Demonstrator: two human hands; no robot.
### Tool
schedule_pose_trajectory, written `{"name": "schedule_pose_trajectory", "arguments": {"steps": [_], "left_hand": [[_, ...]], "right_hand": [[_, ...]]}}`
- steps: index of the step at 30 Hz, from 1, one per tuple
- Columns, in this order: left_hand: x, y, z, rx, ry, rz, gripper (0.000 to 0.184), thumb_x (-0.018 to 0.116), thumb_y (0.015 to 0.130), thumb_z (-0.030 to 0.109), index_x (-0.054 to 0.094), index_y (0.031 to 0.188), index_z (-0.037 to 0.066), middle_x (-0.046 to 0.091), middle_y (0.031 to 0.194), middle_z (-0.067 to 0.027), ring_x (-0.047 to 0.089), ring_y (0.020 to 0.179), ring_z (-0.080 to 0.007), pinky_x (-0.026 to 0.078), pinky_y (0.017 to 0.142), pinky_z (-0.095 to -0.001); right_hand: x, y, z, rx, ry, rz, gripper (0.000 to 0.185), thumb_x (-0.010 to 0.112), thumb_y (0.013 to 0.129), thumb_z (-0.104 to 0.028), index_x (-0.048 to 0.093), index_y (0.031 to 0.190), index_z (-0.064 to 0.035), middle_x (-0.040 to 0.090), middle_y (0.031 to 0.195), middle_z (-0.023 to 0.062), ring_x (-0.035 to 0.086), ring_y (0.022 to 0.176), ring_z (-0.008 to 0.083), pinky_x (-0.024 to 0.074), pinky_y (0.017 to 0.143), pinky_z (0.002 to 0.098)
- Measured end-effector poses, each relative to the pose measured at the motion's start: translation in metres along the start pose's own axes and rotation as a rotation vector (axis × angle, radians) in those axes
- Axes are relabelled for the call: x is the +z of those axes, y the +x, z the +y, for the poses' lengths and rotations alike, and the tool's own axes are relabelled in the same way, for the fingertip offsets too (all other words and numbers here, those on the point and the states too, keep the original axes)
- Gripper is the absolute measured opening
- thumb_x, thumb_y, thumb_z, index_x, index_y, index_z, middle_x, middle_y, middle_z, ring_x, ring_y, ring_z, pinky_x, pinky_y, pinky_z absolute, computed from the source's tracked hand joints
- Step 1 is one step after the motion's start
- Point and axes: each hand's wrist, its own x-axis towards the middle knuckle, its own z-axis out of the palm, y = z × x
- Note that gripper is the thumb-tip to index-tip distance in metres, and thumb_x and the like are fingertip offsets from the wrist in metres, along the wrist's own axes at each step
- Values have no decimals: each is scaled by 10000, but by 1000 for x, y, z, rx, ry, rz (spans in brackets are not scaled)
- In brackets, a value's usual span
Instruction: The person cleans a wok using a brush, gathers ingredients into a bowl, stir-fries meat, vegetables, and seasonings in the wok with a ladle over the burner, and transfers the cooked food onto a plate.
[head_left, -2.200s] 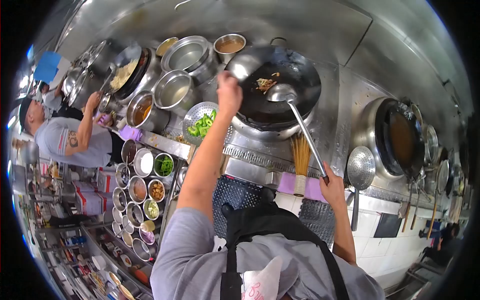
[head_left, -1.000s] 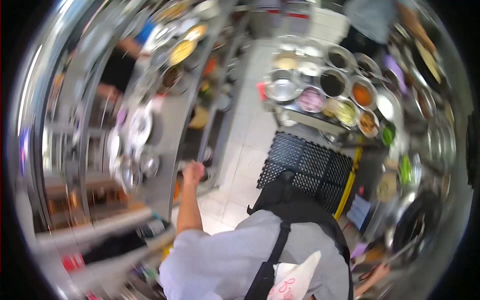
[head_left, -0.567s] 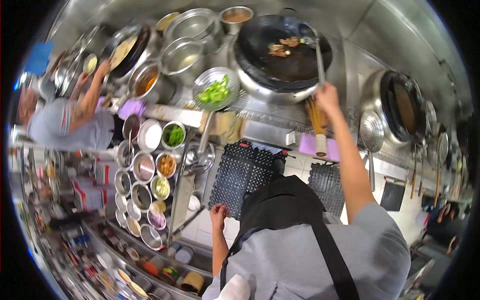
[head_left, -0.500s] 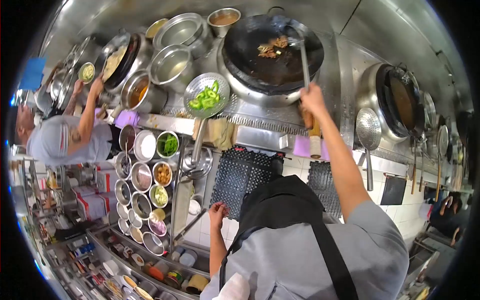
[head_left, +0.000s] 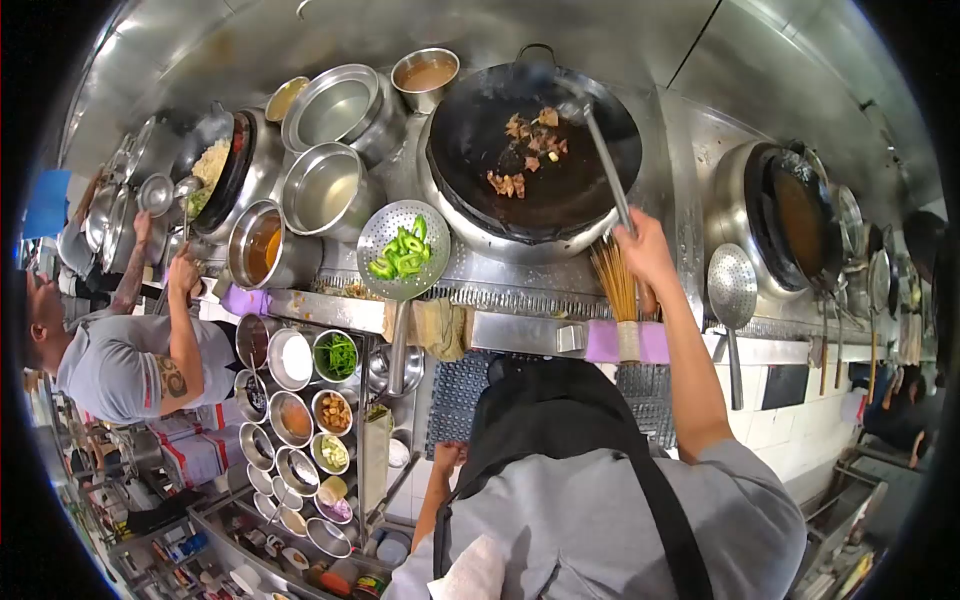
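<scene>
My right hand (head_left: 645, 248) is closed round the handle of a long ladle (head_left: 606, 160), whose bowl lies at the upper right inside the black wok (head_left: 470, 115). Browned meat pieces (head_left: 535, 140) are scattered over the wok's bottom. Low beside the black apron hangs my left hand (head_left: 449, 456), its fingers small and partly hidden against the dark mat. Left of the wok, a perforated strainer (head_left: 376, 232) holds green pepper slices (head_left: 405, 252). A bamboo brush (head_left: 614, 285) stands just below the wok's right side.
Metal pots (head_left: 327, 192) stand left of the wok. Ingredient bowls (head_left: 290, 360) fill the lower left. A co-worker (head_left: 140, 362) tends another wok (head_left: 237, 175). At right are a wok of brown liquid (head_left: 800, 225) and a hanging strainer (head_left: 732, 286).
The view swung away from the stove and back. The ladle passed to my right hand, then shifted down-left in view. The meat is more spread out, and my left hand has dropped beside the apron.
</scene>
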Motion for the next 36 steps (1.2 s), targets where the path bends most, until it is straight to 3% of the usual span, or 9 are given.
{"name": "schedule_pose_trajectory", "arguments": {"steps": [4, 7, 11, 17, 19, 22, 25, 33, 36], "left_hand": [[-32, 27, 9, -143, -110, 5, 148, 514, 942, 78, 647, 962, 16, 704, 839, -140, 688, 630, -227, 525, 477, -311], [-72, 49, 23, -187, -114, -43, 176, 548, 968, 146, 625, 1089, 43, 722, 941, -150, 727, 741, -259, 568, 549, -340], [-81, 56, 73, -9, -446, -114, 251, 570, 1012, 246, 627, 1140, 38, 716, 1058, -183, 730, 869, -302, 610, 705, -398], [-77, 19, 202, 190, -842, -413, 420, 575, 1026, 390, 611, 1230, 24, 679, 1203, -213, 699, 1011, -345, 601, 871, -452], [-74, 20, 228, 228, -711, -405, 407, 608, 1002, 354, 593, 1227, 15, 684, 1133, -205, 707, 895, -317, 608, 788, -413], [-62, 6, 268, 201, -520, -417, 348, 651, 949, 252, 555, 1191, 20, 650, 966, -145, 647, 672, -230, 551, 593, -349], [-59, 13, 280, 224, -596, -492, 309, 647, 928, 164, 524, 1173, 21, 608, 904, -114, 584, 605, -181, 490, 524, -307], [-44, -54, 308, 341, -391, -423, 422, 665, 827, 124, 509, 1206, 22, 540, 840, -66, 490, 517, -102, 421, 441, -249], [-32, -97, 319, 376, -346, -369, 430, 666, 783, 123, 508, 1166, 9, 544, 805, -63, 490, 478, -107, 403, 412, -237]], "right_hand": [[25, 25, -8, 35, -111, 132, 383, 649, 924, -175, 617, 1236, 44, 701, 947, 261, 709, 928, 295, 521, 853, 384], [18, -10, -38, 263, 35, -220, 447, 656, 922, -168, 589, 1310, 43, 702, 1027, 292, 708, 986, 321, 514, 894, 387], [22, -97, -50, -207, -125, -111, 479, 656, 927, -143, 573, 1371, 18, 693, 908, 138, 669, 771, 215, 526, 724, 350], [17, -81, -67, 295, 205, -155, 309, 621, 942, -108, 619, 1222, 21, 596, 733, 41, 587, 589, 139, 462, 526, 290], [22, -58, -55, 284, 290, -30, 185, 611, 947, -103, 633, 1083, 19, 574, 690, 36, 553, 514, 130, 435, 461, 296], [62, -18, 2, -223, -100, 404, 86, 597, 950, -91, 583, 919, -12, 545, 636, 34, 480, 411, 113, 368, 371, 304], [42, -27, -28, 321, 636, -12, 77, 594, 943, -82, 583, 900, -20, 544, 613, 39, 462, 377, 112, 349, 345, 317], [42, 22, -31, 185, 338, 55, 126, 595, 958, -112, 576, 919, 6, 514, 580, 30, 480, 396, 127, 378, 373, 324], [38, 18, -25, 105, 209, -144, 234, 623, 936, -113, 622, 1130, 16, 533, 614, 27, 525, 462, 136, 422, 446, 321]]}}
